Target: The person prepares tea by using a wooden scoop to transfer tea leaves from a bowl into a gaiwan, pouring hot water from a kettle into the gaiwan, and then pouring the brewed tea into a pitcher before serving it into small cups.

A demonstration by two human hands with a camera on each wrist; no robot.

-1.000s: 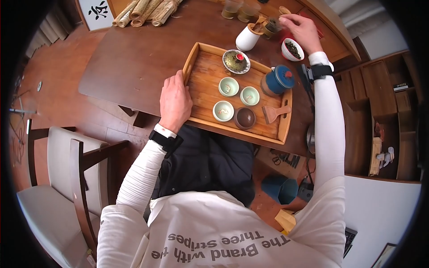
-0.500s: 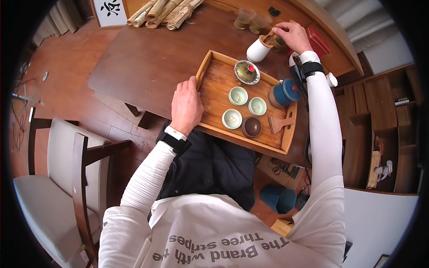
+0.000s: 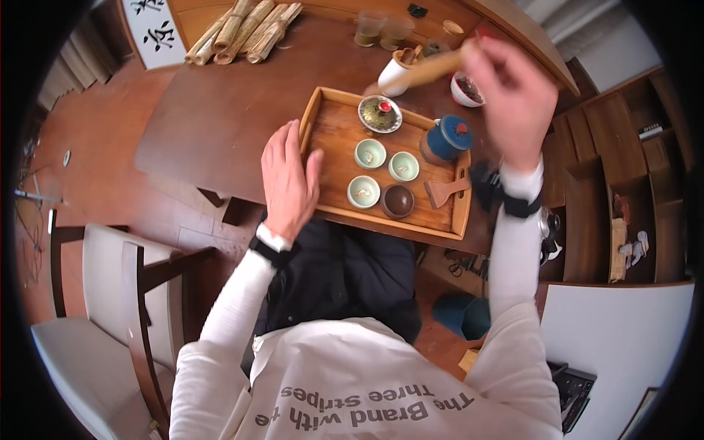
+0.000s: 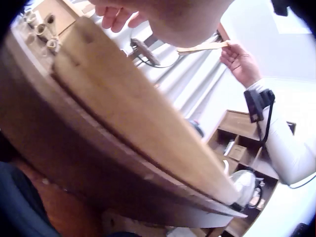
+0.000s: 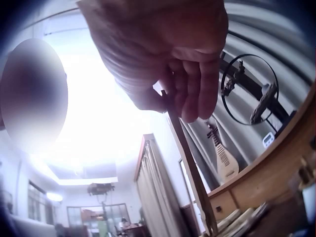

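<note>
My right hand (image 3: 517,95), blurred in the head view, pinches one end of a long, flat wooden tea utensil (image 3: 429,71). The utensil (image 5: 190,163) slants down from thumb and fingers in the right wrist view. In the head view it reaches left past the white utensil holder (image 3: 391,78). By the left end of the wooden tray (image 3: 314,110), my left hand (image 3: 288,180) has straight fingers and the thumb apart. On the tray are a lidded bowl with a red knob (image 3: 380,117), three pale green cups (image 3: 370,154), a dark brown cup (image 3: 397,201) and a blue pot (image 3: 446,139).
A flat wooden brush (image 3: 442,193) lies at the tray's right end. Behind the tray stand a bowl of dark leaves (image 3: 466,91) and glass cups (image 3: 370,31). Rolled bamboo scrolls (image 3: 242,33) lie at the table's far left. A chair (image 3: 132,293) stands at left.
My right hand has drawn the wooden utensil out of the white holder and come nearer, toward me. My left hand's fingers have straightened from their hold at the tray's edge.
</note>
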